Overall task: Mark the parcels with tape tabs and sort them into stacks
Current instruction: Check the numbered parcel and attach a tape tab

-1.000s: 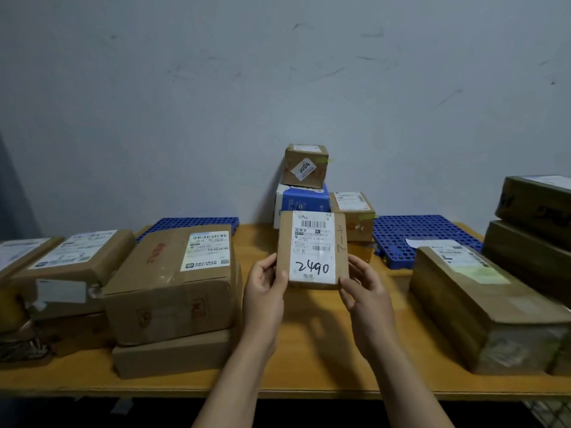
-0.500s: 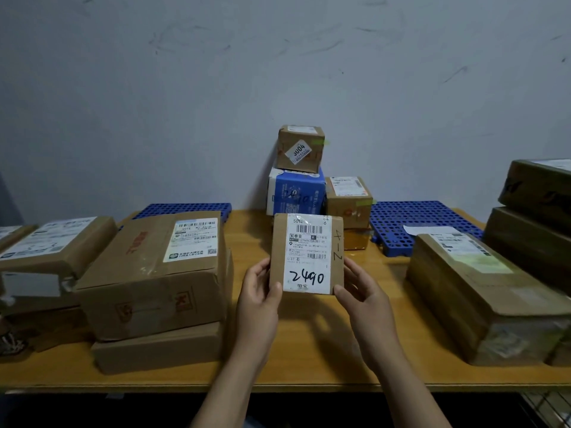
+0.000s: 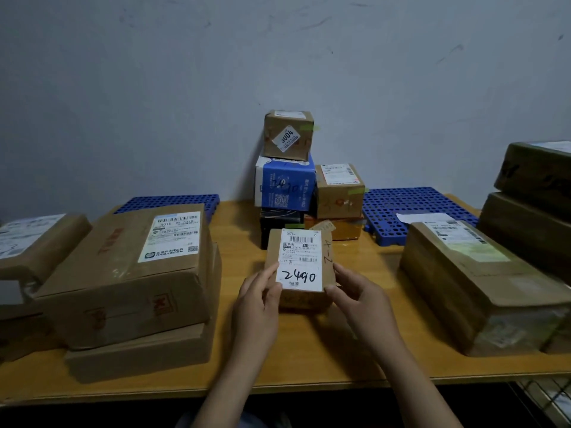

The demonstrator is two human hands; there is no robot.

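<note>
A small brown parcel [image 3: 299, 267] with a white label reading "2490" is held between both hands over the middle of the wooden table [image 3: 309, 359]. My left hand [image 3: 258, 307] grips its left edge and my right hand [image 3: 360, 299] grips its lower right corner. The label faces up and its front face now shows. Behind it stands a stack: a brown box marked "5004" [image 3: 288, 135] on a blue-and-white box [image 3: 284, 183] on a black box [image 3: 279, 223]. Beside that, a brown box [image 3: 340, 191] with a green tape tab sits on an orange one [image 3: 343, 228].
A large brown parcel [image 3: 133, 270] lies on a flatter box [image 3: 139, 355] at left, with more parcels [image 3: 34, 242] further left. A long brown parcel [image 3: 482, 285] lies at right, beside two stacked dark boxes [image 3: 534, 196]. Blue perforated pallets [image 3: 411, 208] sit by the wall.
Both hands lowered the "2490" parcel toward the table and tilted it flatter, so its front face now shows. The camera view shifted slightly downward.
</note>
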